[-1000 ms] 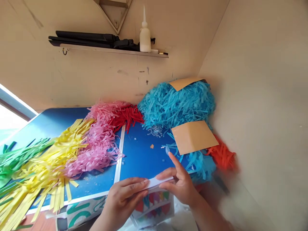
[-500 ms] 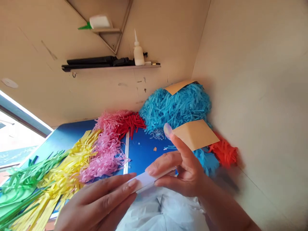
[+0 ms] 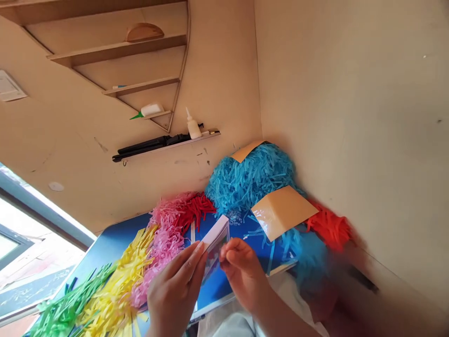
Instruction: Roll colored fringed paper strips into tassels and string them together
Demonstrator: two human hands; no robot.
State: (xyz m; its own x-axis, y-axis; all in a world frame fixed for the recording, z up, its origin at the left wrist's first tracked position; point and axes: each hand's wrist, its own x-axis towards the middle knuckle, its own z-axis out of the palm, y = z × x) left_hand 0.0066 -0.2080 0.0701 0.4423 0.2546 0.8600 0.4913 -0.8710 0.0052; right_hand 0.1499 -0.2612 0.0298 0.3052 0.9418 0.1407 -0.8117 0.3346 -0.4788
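My left hand point(image 3: 177, 290) grips a small white packet point(image 3: 215, 243) with a coloured print on its face, fingers pressed along its left side. My right hand point(image 3: 240, 271) is curled with the fingertips pinched at the packet's right edge. Both hands hover over the near edge of a blue table point(image 3: 108, 243). Behind them lie heaps of shredded paper: blue point(image 3: 250, 180), red point(image 3: 194, 208), pink point(image 3: 166, 236), yellow point(image 3: 119, 285) and green point(image 3: 61, 311).
A tan card point(image 3: 282, 210) rests on the blue shreds, with orange shreds point(image 3: 331, 227) beside it against the right wall. A wall shelf point(image 3: 168, 142) carries a white glue bottle point(image 3: 192, 126) and black tools. Corner shelves hang higher. A window is at the left.
The view has tilted upward, so the table sits lower in view. The packet has been raised and turned more upright, and my right index finger, stretched out before, has curled in to the packet.
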